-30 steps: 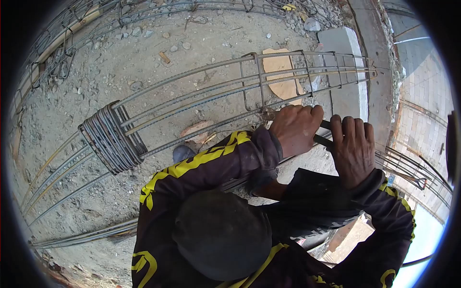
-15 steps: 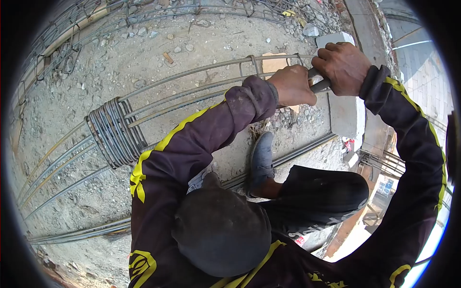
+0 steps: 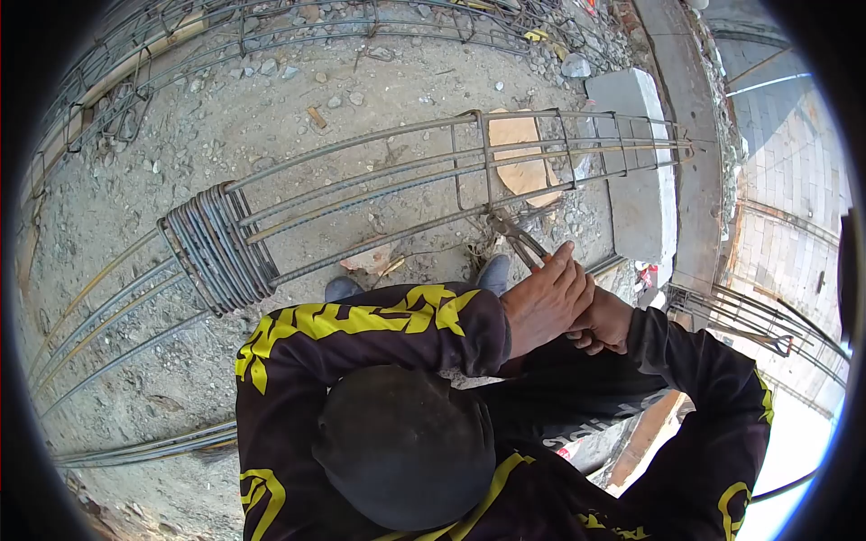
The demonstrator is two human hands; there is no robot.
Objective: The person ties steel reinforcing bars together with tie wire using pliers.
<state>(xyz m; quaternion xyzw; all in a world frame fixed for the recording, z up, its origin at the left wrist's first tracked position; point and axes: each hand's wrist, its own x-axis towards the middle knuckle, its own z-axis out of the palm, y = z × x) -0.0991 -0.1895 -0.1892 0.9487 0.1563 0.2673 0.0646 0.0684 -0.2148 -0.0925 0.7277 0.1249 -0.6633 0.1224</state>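
The left hand (image 3: 546, 302) is closing around the handles of the pincers (image 3: 512, 234), whose tip is meeting the near bar of the rebar cage (image 3: 406, 185). The right hand (image 3: 603, 323) is sitting curled just behind it, probably on the same handles, though the view is hiding its grip. If the pull runs off-line, the tip could be slipping off the tie. A bundle of stirrups (image 3: 215, 257) is crowding the cage's left; a concrete block (image 3: 636, 153) is propping its far right end.
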